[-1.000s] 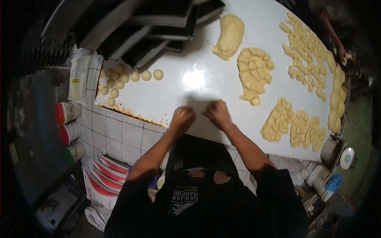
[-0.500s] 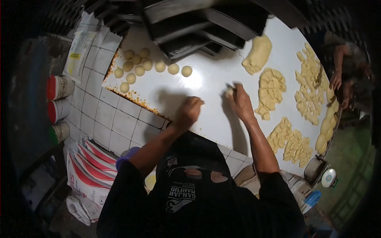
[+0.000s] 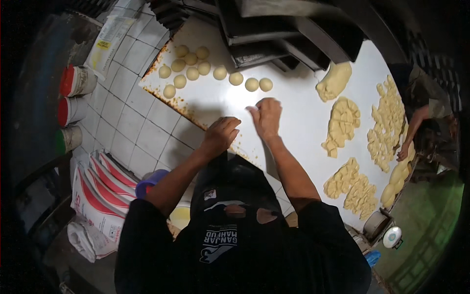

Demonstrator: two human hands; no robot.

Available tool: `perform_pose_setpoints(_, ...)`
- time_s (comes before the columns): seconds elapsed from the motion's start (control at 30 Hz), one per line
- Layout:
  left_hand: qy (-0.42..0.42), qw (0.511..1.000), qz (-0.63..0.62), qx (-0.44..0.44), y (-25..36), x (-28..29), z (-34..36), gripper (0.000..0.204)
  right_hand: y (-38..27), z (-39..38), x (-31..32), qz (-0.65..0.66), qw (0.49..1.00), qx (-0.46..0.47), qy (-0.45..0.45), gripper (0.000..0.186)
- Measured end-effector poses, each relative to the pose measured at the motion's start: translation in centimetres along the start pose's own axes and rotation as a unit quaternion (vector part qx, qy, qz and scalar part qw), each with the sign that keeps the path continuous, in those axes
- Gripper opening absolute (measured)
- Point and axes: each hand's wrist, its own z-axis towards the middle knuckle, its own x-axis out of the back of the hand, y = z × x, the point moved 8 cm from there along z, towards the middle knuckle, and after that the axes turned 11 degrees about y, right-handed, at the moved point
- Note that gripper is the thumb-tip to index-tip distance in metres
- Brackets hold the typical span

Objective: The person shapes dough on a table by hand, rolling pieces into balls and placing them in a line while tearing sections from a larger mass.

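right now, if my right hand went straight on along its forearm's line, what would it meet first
Your right hand would probably meet one of the two dough balls at the row's right end, though its height above them is unclear.

Overhead light brightens the table [image 3: 303, 130], with white glare just left of the right hand [image 3: 267, 117]. A soft shadow spreads beside the left hand [image 3: 219, 137]. The trays [image 3: 289, 27] sit in gloom; the co-worker [image 3: 417, 121] is dim. Black corners frame the view, and tile [image 3: 125, 115] lines bow leftward.
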Motion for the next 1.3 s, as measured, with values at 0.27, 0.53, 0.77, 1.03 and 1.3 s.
perform_pose_setpoints(0.27, -0.009, 0.999, 0.019, 0.033, 1.9, 0.1, -3.2, 0.029, 4.1, 0.3, 3.2, -0.005, 0.998, -0.012, 0.064, 0.031)
perform_pose_setpoints(0.53, 0.045, 0.998, -0.028, 0.046, 0.4, -0.5, -0.7, 0.027, 6.6, -0.5, 5.5, -0.017, 0.996, 0.004, 0.086, 0.024)
perform_pose_setpoints(0.77, 0.063, 0.997, -0.005, 0.039, 0.7, 2.7, -3.5, 0.024, 7.8, -4.6, 6.9, -0.022, 0.998, 0.038, 0.038, 0.026)
perform_pose_setpoints(1.03, 0.047, 0.996, 0.004, 0.079, 4.5, 3.2, -8.1, 0.028, 5.6, -7.9, 3.2, 0.184, 0.974, -0.136, 0.003, 0.035)
perform_pose_setpoints(1.3, 0.013, 0.996, -0.014, 0.089, 8.0, 3.0, -10.3, 0.029, 6.5, -11.1, 3.6, 0.469, 0.81, -0.352, -0.018, 0.056)
